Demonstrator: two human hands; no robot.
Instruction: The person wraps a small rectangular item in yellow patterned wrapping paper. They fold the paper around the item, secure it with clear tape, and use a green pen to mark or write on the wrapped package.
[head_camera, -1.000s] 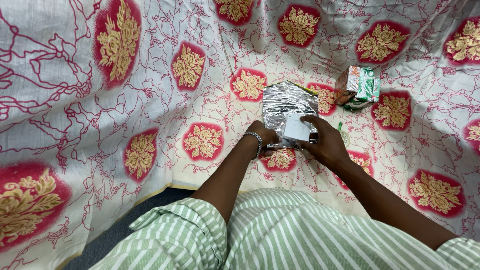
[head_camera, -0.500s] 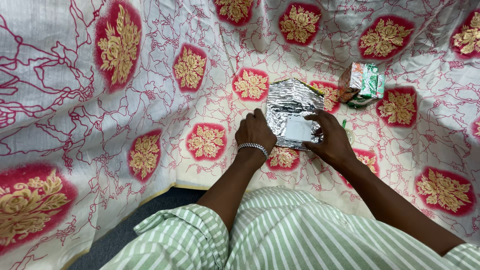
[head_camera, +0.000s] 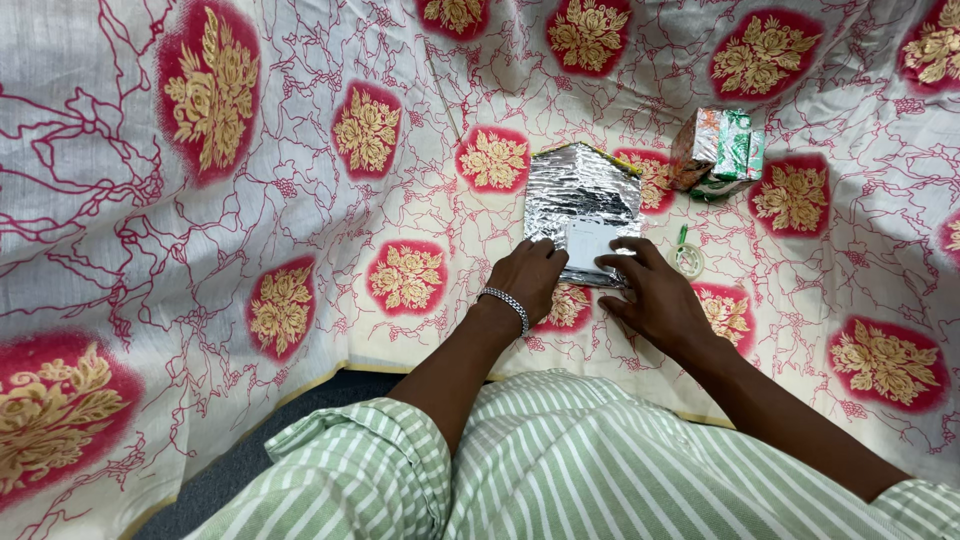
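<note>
A crinkled silver foil sheet (head_camera: 578, 195) lies flat on the patterned cloth (head_camera: 300, 200), with a small white box (head_camera: 592, 243) on its near part. My left hand (head_camera: 528, 278), a metal bracelet on its wrist, rests palm down with its fingertips on the sheet's near left corner. My right hand (head_camera: 655, 295) lies beside the box on the right, fingers spread, fingertips touching the box and the foil's near edge. Neither hand grips anything.
A small parcel wrapped in shiny green, orange and silver paper (head_camera: 718, 150) stands behind and to the right. A tape roll (head_camera: 688, 258) lies just right of my right hand. My green striped lap (head_camera: 560, 470) fills the foreground; grey floor (head_camera: 230, 460) shows below the cloth's edge.
My left hand slid from the foil's left side to its near left corner. My right hand drew back a little, uncovering the tape roll. The view shifted slightly.
</note>
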